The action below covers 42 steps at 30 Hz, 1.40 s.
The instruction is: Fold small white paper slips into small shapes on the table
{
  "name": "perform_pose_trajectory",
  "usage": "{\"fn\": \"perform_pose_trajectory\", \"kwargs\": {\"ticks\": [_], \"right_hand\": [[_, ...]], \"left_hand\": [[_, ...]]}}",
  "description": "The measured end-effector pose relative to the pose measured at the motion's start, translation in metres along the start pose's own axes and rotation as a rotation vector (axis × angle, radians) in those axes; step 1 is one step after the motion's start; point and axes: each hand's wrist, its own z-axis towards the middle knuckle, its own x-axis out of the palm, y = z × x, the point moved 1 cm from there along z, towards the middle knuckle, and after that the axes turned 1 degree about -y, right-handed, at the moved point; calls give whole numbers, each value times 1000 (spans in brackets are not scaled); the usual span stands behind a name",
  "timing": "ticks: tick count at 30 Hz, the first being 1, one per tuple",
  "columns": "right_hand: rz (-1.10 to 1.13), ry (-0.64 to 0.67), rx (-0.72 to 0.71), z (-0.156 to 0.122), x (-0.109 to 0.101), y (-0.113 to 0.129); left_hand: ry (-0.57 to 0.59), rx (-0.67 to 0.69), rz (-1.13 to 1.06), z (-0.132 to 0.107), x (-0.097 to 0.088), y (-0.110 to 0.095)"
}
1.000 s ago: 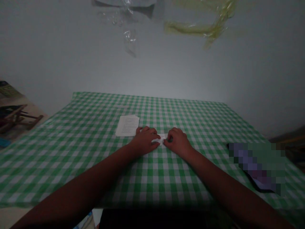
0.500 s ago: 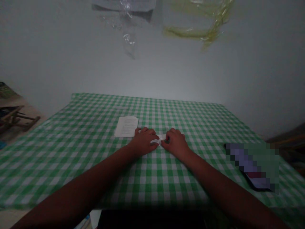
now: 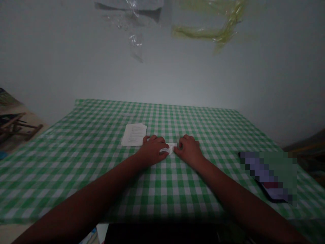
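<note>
1. Green-and-white checked cloth (image 3: 162,193) covers the desk, and both bare forearms reach across it from the near edge.
2. Off to the right, near that edge, a dark flat device (image 3: 271,195) lies on the cloth, partly blurred out.
3. At mid-desk the left hand (image 3: 151,151) and right hand (image 3: 190,151) rest knuckles-up on the cloth, close together, with a small folded white paper (image 3: 170,148) lying between them.
4. The left grip is narrow, thumb and fingertips pinched on the paper's left end. The right grip is narrow too, its fingers curled down onto the right end.
5. Just beyond the left hand, a stack of printed sheets (image 3: 134,134) lies flat.
6. Farthest off, the pale wall (image 3: 50,61) carries clear plastic film (image 3: 132,13) and a yellowish plastic strip (image 3: 210,32).
</note>
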Motion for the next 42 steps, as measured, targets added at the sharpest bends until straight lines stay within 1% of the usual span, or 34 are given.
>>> {"fn": "perform_pose_trajectory", "kwargs": {"ticks": [3,5,7,14,17,23,25,26,28,31,33,36,42], "right_hand": [[26,37,-85,-10,-1,14],[33,42,-99,-13,-1,17],[39,34,-84,-12,0,14],[24,-7,52,7,5,-11],[27,-34,70,11,6,-14],[20,-71,72,13,11,-13],[37,-91,26,12,12,-13],[61,-101,-20,11,11,-13],[139,-110,-162,9,9,-12],[273,-87,-410,4,5,-12],[333,-57,-525,1,4,-11],[360,-27,-588,-2,4,-10],[295,62,-571,-2,3,-9]], "left_hand": [[3,-11,5,0,0,0],[11,-12,5,0,-1,0],[18,-9,1,0,-1,1],[43,-22,-29,1,-3,3],[38,-25,-43,1,-3,4],[21,-14,-69,-1,-1,10],[15,-14,-81,-2,-1,10],[14,-13,-86,-2,-1,11],[9,-4,-93,-2,-1,11],[2,22,-101,-2,-1,13],[-4,43,-106,-1,0,16],[-25,83,-107,0,2,21],[-56,96,-113,1,3,25]]}}
